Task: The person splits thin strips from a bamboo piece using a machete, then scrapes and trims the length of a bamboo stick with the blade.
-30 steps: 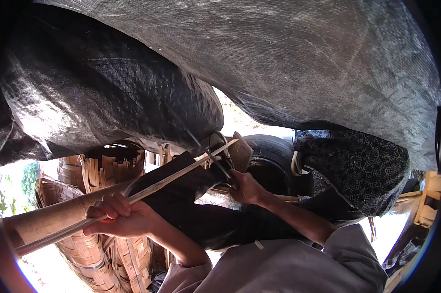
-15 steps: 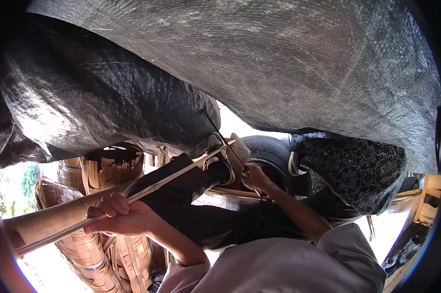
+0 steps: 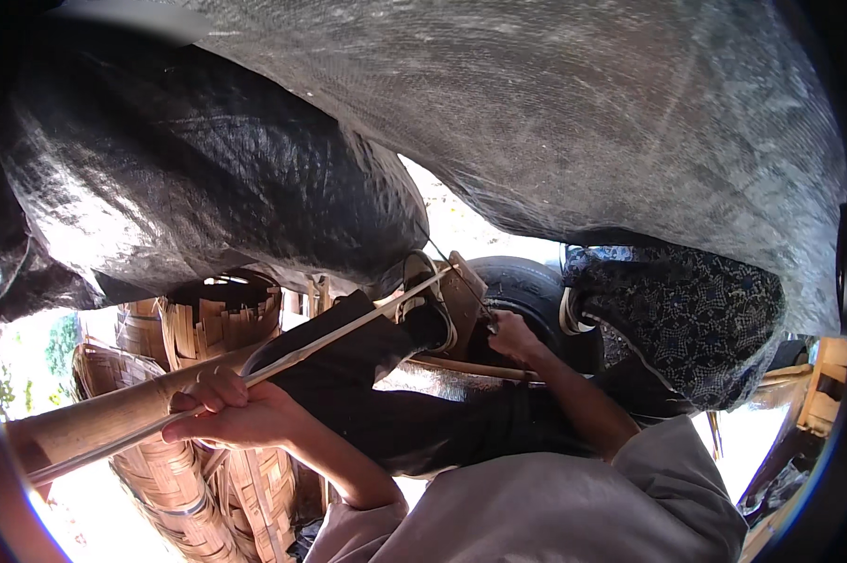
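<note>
My left hand (image 3: 221, 408) is closed around a long pale bamboo strip (image 3: 334, 336), which slants from the lower left up toward the middle. The strip's far end lies by a brown wooden board (image 3: 463, 293), between a shoe and a tyre. My right hand (image 3: 512, 338) grips the handle end of a knife (image 3: 456, 272). Its long, thin, dark blade points up and left, crossing close to the strip's tip; whether they touch I cannot tell. Below the strip runs a thick bamboo pole (image 3: 123, 413), reaching in from the left edge.
Woven bamboo baskets (image 3: 165, 483) stand at the left, with a round open one (image 3: 217, 319) behind. A black tyre (image 3: 526, 281) sits past my right hand. Dark plastic sheeting (image 3: 536, 113) hangs low overhead. Patterned dark cloth (image 3: 686, 319) and a wooden crate (image 3: 827, 375) are at the right.
My right hand has moved slightly right with the knife, and the blade has shifted with it. My left hand and the strip stay nearly in place.
</note>
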A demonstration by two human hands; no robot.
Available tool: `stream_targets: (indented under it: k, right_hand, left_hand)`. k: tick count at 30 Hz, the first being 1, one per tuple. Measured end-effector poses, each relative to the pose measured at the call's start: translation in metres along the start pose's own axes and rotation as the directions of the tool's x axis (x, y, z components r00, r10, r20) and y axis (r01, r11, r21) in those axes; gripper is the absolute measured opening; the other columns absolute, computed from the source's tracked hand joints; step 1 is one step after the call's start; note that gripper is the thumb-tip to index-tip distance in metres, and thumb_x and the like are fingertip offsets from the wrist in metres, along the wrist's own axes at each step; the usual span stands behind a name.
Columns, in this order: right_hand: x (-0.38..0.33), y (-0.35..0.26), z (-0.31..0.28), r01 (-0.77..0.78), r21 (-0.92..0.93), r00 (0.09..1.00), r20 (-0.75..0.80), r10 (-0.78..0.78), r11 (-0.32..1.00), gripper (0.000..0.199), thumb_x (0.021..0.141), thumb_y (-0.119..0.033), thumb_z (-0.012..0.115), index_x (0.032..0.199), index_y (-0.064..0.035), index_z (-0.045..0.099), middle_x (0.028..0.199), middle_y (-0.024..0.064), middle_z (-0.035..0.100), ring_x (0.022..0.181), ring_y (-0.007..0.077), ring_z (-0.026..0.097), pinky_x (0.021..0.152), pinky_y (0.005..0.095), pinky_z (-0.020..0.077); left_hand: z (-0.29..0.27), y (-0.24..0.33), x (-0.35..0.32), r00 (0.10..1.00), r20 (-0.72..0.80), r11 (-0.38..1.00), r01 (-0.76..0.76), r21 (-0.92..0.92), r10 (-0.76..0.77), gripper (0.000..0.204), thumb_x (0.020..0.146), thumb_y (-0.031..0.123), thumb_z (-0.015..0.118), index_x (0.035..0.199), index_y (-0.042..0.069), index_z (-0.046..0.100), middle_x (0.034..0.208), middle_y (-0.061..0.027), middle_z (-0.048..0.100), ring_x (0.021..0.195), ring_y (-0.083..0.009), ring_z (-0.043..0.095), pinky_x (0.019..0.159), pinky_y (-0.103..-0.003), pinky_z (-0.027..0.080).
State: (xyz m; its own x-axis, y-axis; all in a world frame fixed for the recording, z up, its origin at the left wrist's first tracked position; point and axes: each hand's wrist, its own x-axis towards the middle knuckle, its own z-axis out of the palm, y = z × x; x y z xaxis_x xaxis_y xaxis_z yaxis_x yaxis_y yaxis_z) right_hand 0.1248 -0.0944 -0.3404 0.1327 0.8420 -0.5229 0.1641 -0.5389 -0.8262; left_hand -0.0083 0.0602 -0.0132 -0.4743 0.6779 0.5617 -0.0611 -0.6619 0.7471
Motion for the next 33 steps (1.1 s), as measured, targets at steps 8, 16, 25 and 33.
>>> stream_targets:
  k: [8, 16, 25, 33]
  right_hand:
    - [-0.007, -0.027, -0.003, -0.189, 0.070, 0.981, 0.058, 0.185, 0.980, 0.034, 0.064, -0.009, 0.057, 0.097, 0.0001, 0.055, 0.073, 0.0182, 0.060, 0.071, 0.0300, 0.062, 0.062, 0.0356, 0.0497]
    - [-0.008, -0.044, 0.002, 0.008, -0.053, 0.996, -0.089, -0.013, 0.999, 0.026, 0.064, -0.011, 0.059, 0.088, -0.0015, 0.056, 0.082, 0.0202, 0.061, 0.083, 0.0372, 0.058, 0.072, 0.0405, 0.0488]
    - [0.001, 0.024, -0.001, -0.315, -0.211, 0.949, -0.088, 0.303, 0.925, 0.029, 0.061, -0.011, 0.058, 0.089, -0.0032, 0.058, 0.089, 0.0192, 0.061, 0.089, 0.0349, 0.057, 0.077, 0.0417, 0.0480]
    - [0.009, 0.017, -0.003, -0.261, -0.080, 0.965, -0.005, 0.262, 0.962, 0.030, 0.061, -0.011, 0.056, 0.089, -0.0005, 0.057, 0.087, 0.0200, 0.061, 0.088, 0.0347, 0.058, 0.076, 0.0386, 0.0488]
  left_hand:
    - [0.014, 0.001, -0.008, 0.998, -0.036, 0.987, -0.045, 0.151, 0.051, 0.045, 0.087, 0.053, 0.032, 0.066, 0.013, 0.031, 0.053, 0.0044, 0.020, 0.041, -0.0036, 0.017, 0.035, -0.015, 0.018]
    - [0.007, 0.003, -0.005, 0.999, 0.006, 0.987, -0.039, 0.155, 0.039, 0.047, 0.087, 0.054, 0.032, 0.064, 0.013, 0.030, 0.053, 0.0051, 0.020, 0.041, -0.0033, 0.017, 0.035, -0.015, 0.018]
    - [0.014, 0.006, -0.010, 0.995, -0.048, 0.976, -0.073, 0.204, 0.085, 0.049, 0.090, 0.048, 0.032, 0.057, 0.012, 0.033, 0.053, 0.0024, 0.026, 0.043, -0.0068, 0.020, 0.039, -0.019, 0.018]
    - [0.017, 0.004, -0.007, 0.993, -0.036, 0.968, -0.099, 0.229, 0.110, 0.047, 0.091, 0.049, 0.029, 0.059, 0.014, 0.028, 0.053, 0.0045, 0.019, 0.041, -0.0051, 0.017, 0.037, -0.017, 0.015]
